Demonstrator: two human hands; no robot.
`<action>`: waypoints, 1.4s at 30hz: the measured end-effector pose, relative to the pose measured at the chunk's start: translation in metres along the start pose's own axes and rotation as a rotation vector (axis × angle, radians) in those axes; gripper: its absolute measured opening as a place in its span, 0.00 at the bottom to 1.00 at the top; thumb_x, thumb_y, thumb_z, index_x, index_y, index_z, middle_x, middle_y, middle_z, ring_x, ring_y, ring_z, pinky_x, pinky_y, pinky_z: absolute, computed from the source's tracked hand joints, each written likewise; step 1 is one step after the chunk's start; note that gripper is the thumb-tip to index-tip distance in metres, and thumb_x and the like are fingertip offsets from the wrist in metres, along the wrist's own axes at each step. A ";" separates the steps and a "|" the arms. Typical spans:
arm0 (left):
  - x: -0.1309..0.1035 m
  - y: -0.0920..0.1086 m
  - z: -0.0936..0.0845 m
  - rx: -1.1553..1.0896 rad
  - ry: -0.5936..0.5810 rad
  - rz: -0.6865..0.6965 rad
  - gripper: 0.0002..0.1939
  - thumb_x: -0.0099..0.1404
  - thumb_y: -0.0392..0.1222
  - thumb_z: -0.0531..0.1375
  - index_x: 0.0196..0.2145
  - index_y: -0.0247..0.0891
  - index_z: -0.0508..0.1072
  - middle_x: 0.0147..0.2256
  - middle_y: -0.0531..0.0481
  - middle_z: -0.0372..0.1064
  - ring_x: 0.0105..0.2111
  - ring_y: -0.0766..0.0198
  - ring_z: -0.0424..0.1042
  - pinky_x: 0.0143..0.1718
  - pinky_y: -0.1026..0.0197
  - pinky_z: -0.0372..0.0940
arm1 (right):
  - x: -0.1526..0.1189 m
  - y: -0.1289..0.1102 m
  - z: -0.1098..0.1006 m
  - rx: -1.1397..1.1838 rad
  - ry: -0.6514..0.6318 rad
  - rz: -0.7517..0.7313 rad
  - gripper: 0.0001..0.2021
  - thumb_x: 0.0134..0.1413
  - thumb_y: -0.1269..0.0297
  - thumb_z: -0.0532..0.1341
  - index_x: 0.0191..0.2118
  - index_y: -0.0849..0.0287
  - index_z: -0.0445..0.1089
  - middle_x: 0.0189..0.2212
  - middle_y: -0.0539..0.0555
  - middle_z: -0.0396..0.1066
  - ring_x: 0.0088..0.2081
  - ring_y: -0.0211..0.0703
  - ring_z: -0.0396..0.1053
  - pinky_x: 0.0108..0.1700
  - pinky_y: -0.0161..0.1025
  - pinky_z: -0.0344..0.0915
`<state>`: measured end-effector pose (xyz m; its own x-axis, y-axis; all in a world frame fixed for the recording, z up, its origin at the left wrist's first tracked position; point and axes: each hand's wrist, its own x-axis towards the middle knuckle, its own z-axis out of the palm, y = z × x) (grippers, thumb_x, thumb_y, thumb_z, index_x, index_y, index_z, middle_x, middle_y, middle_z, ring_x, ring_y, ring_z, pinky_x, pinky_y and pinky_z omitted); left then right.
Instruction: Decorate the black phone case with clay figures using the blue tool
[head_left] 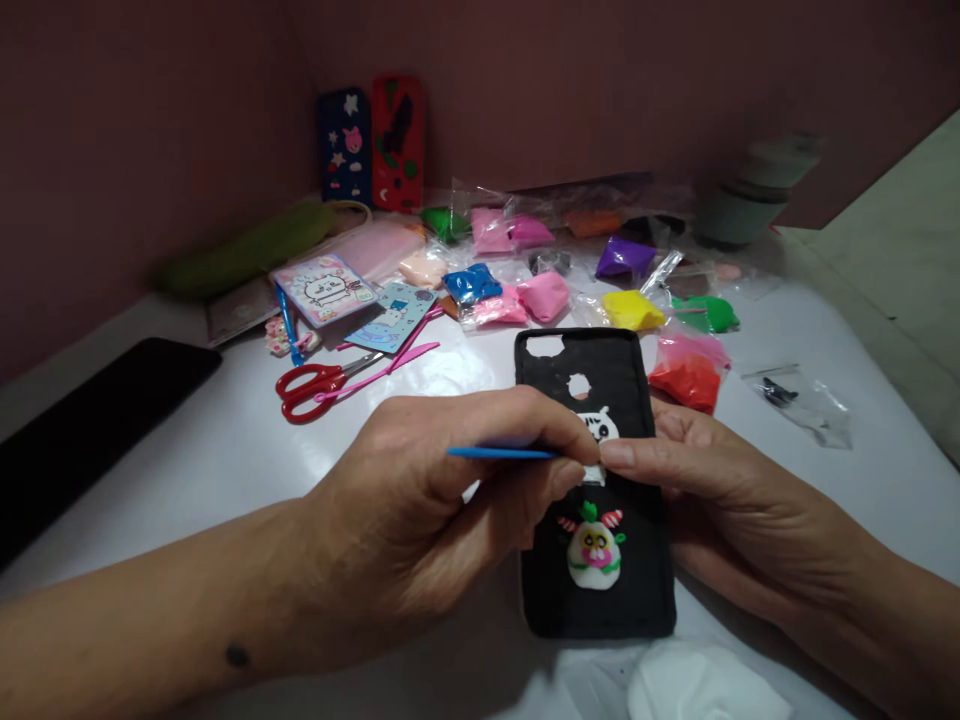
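My left hand (pixel 480 480) pinches a thin blue stick-like tool (pixel 499 454) between thumb and fingertips, over the upper half of a black phone case (pixel 540 590). The tool's working tip is hidden by my fingers. From the right side, my right hand (pixel 697 470) grips the case's edge, its thumb reaching across the front beside my left fingertips. Under the fingers is a white clay figure (pixel 602 425) with black markings, partly covered. Lower on the case sits a white clay character (pixel 595 560) with green, pink and yellow details and striped red-and-white pieces.
Red-handled scissors (pixel 311 390), a pink tool (pixel 382 370) and printed cards (pixel 322 288) lie left of the case. Several clay packets (pixel 547 297) spread behind. Two decorated cases (pixel 397 145) lean on the wall. White material (pixel 705 685) lies in front; a black object (pixel 112 430) at left.
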<state>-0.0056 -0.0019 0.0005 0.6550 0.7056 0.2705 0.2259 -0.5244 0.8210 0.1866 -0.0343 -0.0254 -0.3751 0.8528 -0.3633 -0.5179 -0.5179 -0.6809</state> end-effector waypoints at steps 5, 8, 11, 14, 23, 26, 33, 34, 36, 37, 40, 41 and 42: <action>0.000 0.001 -0.001 -0.006 -0.012 -0.021 0.06 0.66 0.35 0.56 0.37 0.35 0.74 0.27 0.52 0.72 0.24 0.70 0.70 0.22 0.69 0.63 | -0.001 0.000 0.000 0.002 0.006 0.010 0.07 0.48 0.72 0.66 0.36 0.58 0.75 0.32 0.51 0.77 0.31 0.38 0.74 0.37 0.35 0.71; -0.001 0.001 -0.002 0.024 -0.020 0.004 0.06 0.66 0.36 0.56 0.37 0.35 0.74 0.27 0.52 0.72 0.24 0.70 0.69 0.23 0.69 0.63 | 0.000 0.000 0.001 -0.002 0.011 0.005 0.07 0.49 0.72 0.66 0.36 0.58 0.75 0.32 0.52 0.77 0.31 0.39 0.74 0.38 0.35 0.71; -0.001 0.000 -0.002 0.007 -0.030 0.009 0.08 0.67 0.38 0.55 0.36 0.35 0.74 0.27 0.51 0.72 0.25 0.68 0.70 0.25 0.67 0.65 | 0.001 0.001 0.001 0.004 0.005 0.006 0.06 0.50 0.73 0.65 0.36 0.58 0.75 0.32 0.51 0.77 0.31 0.39 0.74 0.39 0.35 0.71; -0.001 -0.001 -0.001 -0.012 -0.004 -0.011 0.10 0.67 0.39 0.53 0.36 0.35 0.74 0.27 0.50 0.72 0.25 0.67 0.69 0.25 0.65 0.65 | 0.002 0.002 -0.001 0.003 -0.011 -0.012 0.08 0.47 0.73 0.66 0.36 0.58 0.76 0.32 0.52 0.78 0.31 0.39 0.74 0.38 0.34 0.71; -0.002 0.001 -0.004 0.083 -0.059 0.023 0.07 0.67 0.36 0.55 0.37 0.35 0.74 0.25 0.54 0.70 0.23 0.71 0.66 0.24 0.70 0.63 | 0.005 0.002 -0.003 0.006 -0.015 -0.045 0.08 0.46 0.74 0.67 0.35 0.61 0.76 0.32 0.55 0.77 0.31 0.40 0.74 0.36 0.33 0.72; -0.003 0.000 -0.004 0.094 -0.029 0.047 0.07 0.66 0.35 0.55 0.37 0.34 0.74 0.25 0.54 0.70 0.22 0.73 0.66 0.21 0.72 0.61 | 0.003 0.002 -0.002 0.026 -0.020 -0.030 0.07 0.47 0.74 0.67 0.35 0.61 0.75 0.31 0.54 0.76 0.30 0.39 0.74 0.36 0.35 0.72; -0.002 0.000 -0.003 0.065 -0.019 0.041 0.07 0.67 0.36 0.55 0.36 0.35 0.74 0.24 0.54 0.69 0.22 0.72 0.66 0.21 0.71 0.62 | 0.001 0.002 -0.002 0.026 -0.017 -0.035 0.07 0.48 0.75 0.66 0.36 0.61 0.75 0.31 0.54 0.76 0.30 0.38 0.73 0.35 0.34 0.72; -0.002 0.001 -0.003 0.057 -0.013 0.042 0.07 0.67 0.36 0.55 0.36 0.35 0.74 0.24 0.54 0.69 0.22 0.72 0.66 0.21 0.70 0.62 | 0.001 0.002 -0.002 0.031 -0.019 -0.030 0.07 0.48 0.75 0.66 0.36 0.61 0.75 0.31 0.54 0.76 0.30 0.38 0.73 0.36 0.35 0.72; -0.001 0.001 -0.002 0.038 0.002 0.029 0.08 0.67 0.36 0.55 0.35 0.35 0.74 0.24 0.53 0.69 0.22 0.70 0.67 0.23 0.68 0.63 | 0.002 0.002 -0.002 0.046 -0.029 -0.022 0.07 0.49 0.76 0.65 0.36 0.61 0.75 0.31 0.54 0.76 0.30 0.38 0.74 0.37 0.35 0.72; -0.001 0.001 -0.002 0.027 0.014 0.023 0.08 0.67 0.36 0.55 0.35 0.35 0.74 0.25 0.53 0.70 0.22 0.70 0.67 0.23 0.67 0.63 | 0.002 0.002 -0.003 0.048 -0.036 -0.017 0.07 0.49 0.76 0.65 0.37 0.61 0.75 0.32 0.54 0.77 0.31 0.38 0.74 0.38 0.35 0.72; -0.001 0.001 -0.001 0.008 0.026 0.024 0.09 0.67 0.37 0.54 0.35 0.34 0.74 0.25 0.51 0.71 0.22 0.68 0.67 0.23 0.66 0.63 | 0.002 0.002 -0.003 0.052 -0.054 -0.015 0.07 0.49 0.75 0.65 0.37 0.62 0.75 0.32 0.55 0.77 0.31 0.38 0.74 0.38 0.35 0.72; -0.001 0.000 -0.001 0.009 0.022 0.019 0.09 0.67 0.38 0.54 0.36 0.34 0.74 0.25 0.51 0.71 0.22 0.68 0.67 0.23 0.65 0.62 | 0.002 0.002 -0.004 0.050 -0.054 -0.016 0.07 0.49 0.75 0.65 0.37 0.62 0.75 0.32 0.55 0.77 0.31 0.38 0.74 0.38 0.35 0.72; -0.001 0.000 0.000 0.011 0.018 0.016 0.10 0.67 0.38 0.54 0.36 0.34 0.74 0.25 0.51 0.71 0.22 0.68 0.67 0.23 0.65 0.61 | 0.002 0.002 -0.004 0.048 -0.049 -0.019 0.07 0.49 0.75 0.65 0.37 0.62 0.75 0.32 0.54 0.77 0.32 0.38 0.74 0.38 0.34 0.72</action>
<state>-0.0062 -0.0023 0.0004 0.6453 0.7054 0.2931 0.2233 -0.5411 0.8108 0.1875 -0.0337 -0.0301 -0.4015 0.8587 -0.3185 -0.5608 -0.5054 -0.6558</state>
